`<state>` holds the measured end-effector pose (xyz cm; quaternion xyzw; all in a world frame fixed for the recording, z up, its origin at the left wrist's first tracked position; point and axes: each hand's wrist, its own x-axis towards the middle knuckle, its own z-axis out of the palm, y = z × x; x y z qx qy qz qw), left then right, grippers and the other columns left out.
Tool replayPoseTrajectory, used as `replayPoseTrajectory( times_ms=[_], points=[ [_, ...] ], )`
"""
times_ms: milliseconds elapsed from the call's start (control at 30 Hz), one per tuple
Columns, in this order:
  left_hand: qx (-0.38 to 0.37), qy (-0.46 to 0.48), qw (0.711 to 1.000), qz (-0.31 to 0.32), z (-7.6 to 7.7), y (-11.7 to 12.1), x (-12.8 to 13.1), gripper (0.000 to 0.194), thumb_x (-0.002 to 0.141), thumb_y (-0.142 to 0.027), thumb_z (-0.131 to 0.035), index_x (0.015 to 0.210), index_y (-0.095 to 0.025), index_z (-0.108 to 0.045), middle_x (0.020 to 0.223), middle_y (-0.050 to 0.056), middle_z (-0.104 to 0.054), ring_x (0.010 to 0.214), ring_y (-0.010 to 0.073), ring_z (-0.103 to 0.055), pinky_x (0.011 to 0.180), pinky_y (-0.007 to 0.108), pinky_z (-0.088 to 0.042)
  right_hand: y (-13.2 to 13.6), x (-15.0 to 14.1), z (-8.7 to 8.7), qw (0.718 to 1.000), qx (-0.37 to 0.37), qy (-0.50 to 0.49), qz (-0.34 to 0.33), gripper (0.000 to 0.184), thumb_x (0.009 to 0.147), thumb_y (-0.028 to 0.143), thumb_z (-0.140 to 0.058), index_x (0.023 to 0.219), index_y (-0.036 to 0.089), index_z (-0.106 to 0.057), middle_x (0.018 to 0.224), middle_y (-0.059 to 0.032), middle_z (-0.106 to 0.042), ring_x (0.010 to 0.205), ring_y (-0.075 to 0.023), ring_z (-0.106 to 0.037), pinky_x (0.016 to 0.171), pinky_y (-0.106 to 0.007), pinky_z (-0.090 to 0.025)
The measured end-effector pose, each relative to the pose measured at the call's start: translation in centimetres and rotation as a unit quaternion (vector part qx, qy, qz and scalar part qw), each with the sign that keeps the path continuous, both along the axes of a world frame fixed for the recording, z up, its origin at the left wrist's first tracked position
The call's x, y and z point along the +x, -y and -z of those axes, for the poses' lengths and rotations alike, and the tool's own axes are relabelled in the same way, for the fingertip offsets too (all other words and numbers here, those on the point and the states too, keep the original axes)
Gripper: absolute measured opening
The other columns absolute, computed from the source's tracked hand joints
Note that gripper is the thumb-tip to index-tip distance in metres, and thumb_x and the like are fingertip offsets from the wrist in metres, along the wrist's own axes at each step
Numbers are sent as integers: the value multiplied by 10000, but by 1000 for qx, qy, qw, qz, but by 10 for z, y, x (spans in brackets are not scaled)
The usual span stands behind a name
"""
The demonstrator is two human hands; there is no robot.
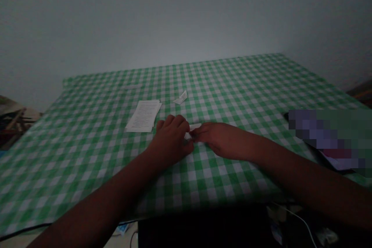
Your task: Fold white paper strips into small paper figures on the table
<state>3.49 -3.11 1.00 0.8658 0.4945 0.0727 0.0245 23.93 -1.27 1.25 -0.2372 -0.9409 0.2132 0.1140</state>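
Small white paper [195, 126] sits over the bench [232, 81] btwn L hand [171, 137] & R hand [222, 139]. R grip's fingertips pinch it; L grip's curled, can't tell if pinching. Best w/ L steady, edges aligned, R pressing lightly.

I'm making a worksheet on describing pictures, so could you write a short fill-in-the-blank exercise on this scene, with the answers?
1. The tablecloth is checked in white and ____.
2. In the picture, the printed stack lies to the ____ of the small folded piece.
3. The left hand and right hand meet at a white piece of ____.

Missing words: green; left; paper.
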Motion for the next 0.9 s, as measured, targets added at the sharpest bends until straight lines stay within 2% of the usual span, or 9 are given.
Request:
replayPoseTrajectory(
  times_ms=[300,400,700,800,900],
  points=[
    [-9,-14,999,-41,0,-17,-22,200,839,-342,-606,985,-208,-581,1114,71,-615,1040,294,-514,827,456,-397,2,5,-1,1000,14,10,21,423,830,-35,-490,1169,118,-693,1310,-129,-662,1216,-218,-614,1077,-372,-458],
    [-7,-19,998,-53,-1,-21,-24,170,851,-323,-584,973,-205,-587,1099,72,-615,1039,296,-516,830,459,-403,2,5,-1,999,9,21,23,410,846,-21,-493,1164,137,-699,1336,-115,-648,1237,-224,-601,1083,-377,-459],
    [12,-19,995,-96,3,-32,-27,127,835,-253,-577,949,-201,-596,1063,95,-611,1046,310,-519,836,470,-425,1,4,1,1000,4,-1,22,387,854,-9,-497,1141,139,-709,1300,-127,-667,1195,-234,-623,1060,-407,-484],
    [24,2,997,-77,4,-34,-27,119,824,-207,-570,940,-191,-594,1026,89,-611,1009,295,-527,831,453,-441,1,3,2,1000,20,-2,12,343,881,9,-498,1133,109,-707,1285,-143,-671,1190,-235,-619,1067,-399,-472],
    [21,44,998,-25,3,-31,-26,120,817,-133,-539,920,-174,-586,983,82,-602,962,253,-541,855,411,-458,0,2,1,999,30,-6,7,304,900,22,-488,1090,94,-713,1252,-151,-683,1160,-232,-625,1062,-400,-464]
  ],
)
